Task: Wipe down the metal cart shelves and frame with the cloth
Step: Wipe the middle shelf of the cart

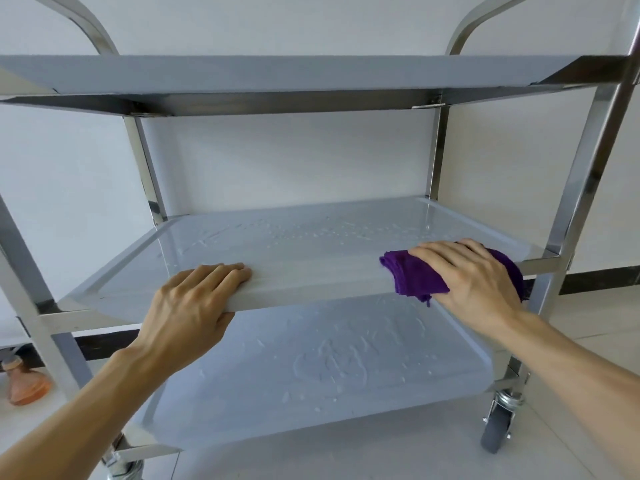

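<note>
A three-tier metal cart fills the view, with grey shelves and shiny steel uprights [585,174]. The middle shelf [311,247] carries streaks and droplets of water, and so does the bottom shelf [329,368]. My left hand [194,306] grips the front rim of the middle shelf, fingers over the top and thumb underneath. My right hand [471,278] presses a bunched purple cloth [412,277] flat onto the front right corner of the same shelf, fingers stretched over it. The top shelf [277,72] is seen from just below its edge.
A white wall stands close behind the cart, with a dark skirting strip. An orange bottle [26,384] sits on the floor at the left, beside the cart's leg. A grey caster wheel [498,424] shows at the lower right on the pale tiled floor.
</note>
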A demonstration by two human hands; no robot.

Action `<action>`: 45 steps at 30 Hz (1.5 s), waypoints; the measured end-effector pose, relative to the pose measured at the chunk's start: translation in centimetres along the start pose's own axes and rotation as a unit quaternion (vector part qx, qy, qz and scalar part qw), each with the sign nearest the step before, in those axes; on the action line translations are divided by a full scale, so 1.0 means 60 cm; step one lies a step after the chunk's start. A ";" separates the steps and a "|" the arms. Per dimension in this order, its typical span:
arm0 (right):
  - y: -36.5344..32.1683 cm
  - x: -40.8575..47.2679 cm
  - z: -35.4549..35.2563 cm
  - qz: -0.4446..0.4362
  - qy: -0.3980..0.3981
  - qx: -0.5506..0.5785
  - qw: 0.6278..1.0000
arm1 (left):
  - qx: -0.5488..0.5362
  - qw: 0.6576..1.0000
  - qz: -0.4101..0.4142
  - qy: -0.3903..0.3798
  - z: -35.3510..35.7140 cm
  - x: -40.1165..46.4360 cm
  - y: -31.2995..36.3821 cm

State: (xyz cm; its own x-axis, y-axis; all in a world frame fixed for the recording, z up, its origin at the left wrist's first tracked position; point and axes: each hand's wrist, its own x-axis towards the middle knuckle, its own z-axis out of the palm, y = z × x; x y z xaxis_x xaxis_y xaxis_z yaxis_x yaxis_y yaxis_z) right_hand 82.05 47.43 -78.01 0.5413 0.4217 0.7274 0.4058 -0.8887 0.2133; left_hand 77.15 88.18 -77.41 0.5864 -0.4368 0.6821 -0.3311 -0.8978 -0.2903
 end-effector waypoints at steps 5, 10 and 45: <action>-0.026 0.005 0.010 -0.022 0.036 0.017 0.999 | 0.010 0.999 -0.024 -0.040 -0.025 -0.010 -0.012; -0.079 0.017 0.003 -0.068 0.048 0.039 0.996 | 0.024 0.994 -0.067 -0.084 -0.043 -0.020 -0.022; -0.004 0.058 -0.082 0.090 -0.322 0.276 0.901 | -0.018 0.997 0.004 -0.076 0.000 0.087 0.153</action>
State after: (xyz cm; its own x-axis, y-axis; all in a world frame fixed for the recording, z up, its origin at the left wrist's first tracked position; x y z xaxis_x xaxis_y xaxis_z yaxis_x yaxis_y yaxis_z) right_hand 80.23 48.24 -72.31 0.8778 0.4545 0.1516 0.4774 -0.8032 -0.3562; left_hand 77.20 77.65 -76.50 0.6881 -0.4503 0.5690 -0.3609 -0.8927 -0.2700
